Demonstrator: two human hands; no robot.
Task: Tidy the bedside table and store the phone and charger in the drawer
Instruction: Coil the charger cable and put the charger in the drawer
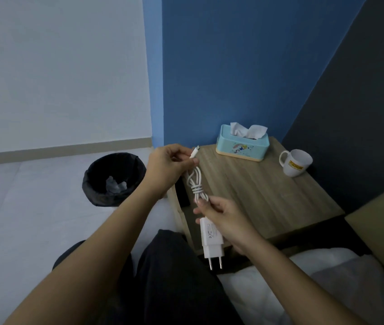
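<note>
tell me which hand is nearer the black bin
Left. The left hand, pinching the cable end, is just right of the black bin; the right hand, holding the charger, is farther right.

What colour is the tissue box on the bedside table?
The tissue box is light turquoise with a cream base and a small cartoon print, seen in the head view.

Dim, bluish, even light; soft shadows, wide-angle bending at edges.
</note>
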